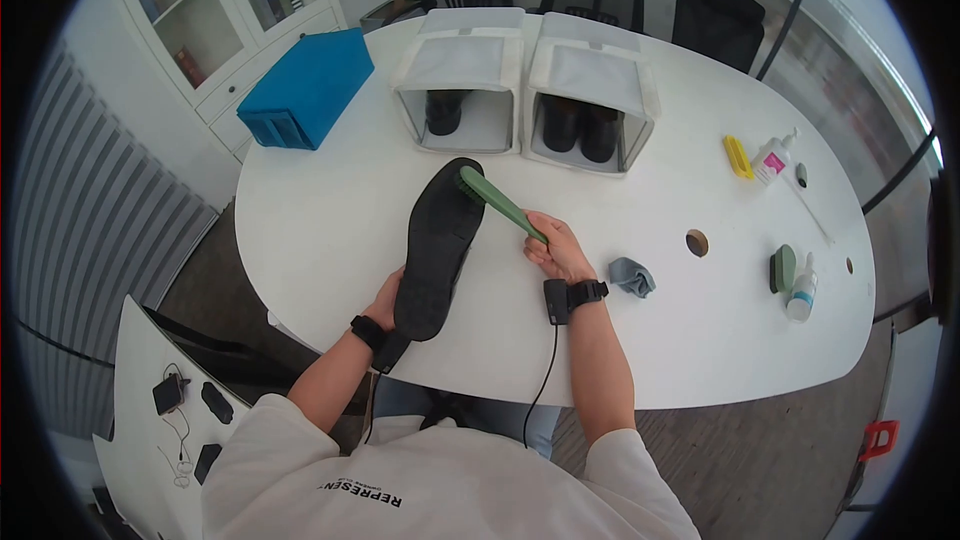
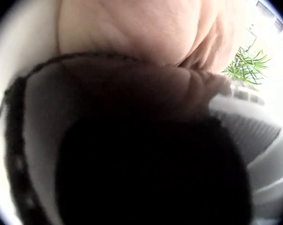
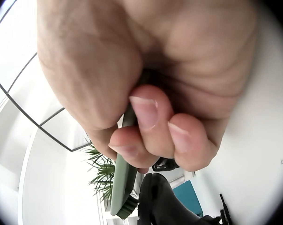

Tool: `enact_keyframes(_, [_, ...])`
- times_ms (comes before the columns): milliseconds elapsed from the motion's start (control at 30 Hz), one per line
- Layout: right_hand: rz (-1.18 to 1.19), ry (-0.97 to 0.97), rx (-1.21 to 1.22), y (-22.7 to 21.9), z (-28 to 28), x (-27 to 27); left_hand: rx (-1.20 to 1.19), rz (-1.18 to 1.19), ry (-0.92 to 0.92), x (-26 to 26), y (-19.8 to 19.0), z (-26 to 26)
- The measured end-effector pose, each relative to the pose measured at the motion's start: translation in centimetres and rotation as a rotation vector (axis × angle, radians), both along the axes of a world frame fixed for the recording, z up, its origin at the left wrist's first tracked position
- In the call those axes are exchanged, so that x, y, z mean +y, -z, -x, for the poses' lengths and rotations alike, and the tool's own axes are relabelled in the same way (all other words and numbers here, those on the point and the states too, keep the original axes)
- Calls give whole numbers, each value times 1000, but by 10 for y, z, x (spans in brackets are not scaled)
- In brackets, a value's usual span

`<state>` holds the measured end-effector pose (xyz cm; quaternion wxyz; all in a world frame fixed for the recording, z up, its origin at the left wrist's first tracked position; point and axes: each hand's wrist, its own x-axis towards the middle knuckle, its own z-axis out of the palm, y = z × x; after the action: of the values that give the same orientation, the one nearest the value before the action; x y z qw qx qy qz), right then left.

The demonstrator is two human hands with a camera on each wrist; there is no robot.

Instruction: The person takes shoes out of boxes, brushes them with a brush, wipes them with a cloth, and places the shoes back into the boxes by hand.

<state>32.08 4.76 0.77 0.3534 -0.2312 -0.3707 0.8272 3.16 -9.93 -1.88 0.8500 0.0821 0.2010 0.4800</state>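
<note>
A black shoe (image 1: pixel 436 260) is held up in the head view with its sole turned to the camera. My left hand (image 1: pixel 384 300) grips it at the heel end, most of its fingers hidden behind it. The green long-handled brush (image 1: pixel 508 210) is in my right hand (image 1: pixel 557 248), and its dark bristles overlap the sole near the toe. Curled fingers wrap the brush handle (image 3: pixel 120 185) in the right wrist view, with the shoe (image 3: pixel 162 204) just beyond. A dark shape fills much of the left wrist view, below my left hand (image 2: pixel 132 30).
Two white shoe boxes (image 1: pixel 590 70) with open fronts hold black footwear at the back. A blue box (image 1: pixel 310 90) stands left of them. To the right lie a crumpled grey-blue cloth (image 1: pixel 632 278), a second green brush (image 1: pixel 783 268), bottles (image 1: pixel 802 295) and a yellow item (image 1: pixel 738 156).
</note>
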Motion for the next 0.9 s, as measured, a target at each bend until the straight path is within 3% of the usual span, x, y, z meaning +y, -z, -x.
enact_keyframes(567, [53,86,35,-8,7,-2,-133,-1,46,6,0,-9])
enact_keyframes(900, [57,122,65,-1,9,5,-35,63,-18,3,-18,-21])
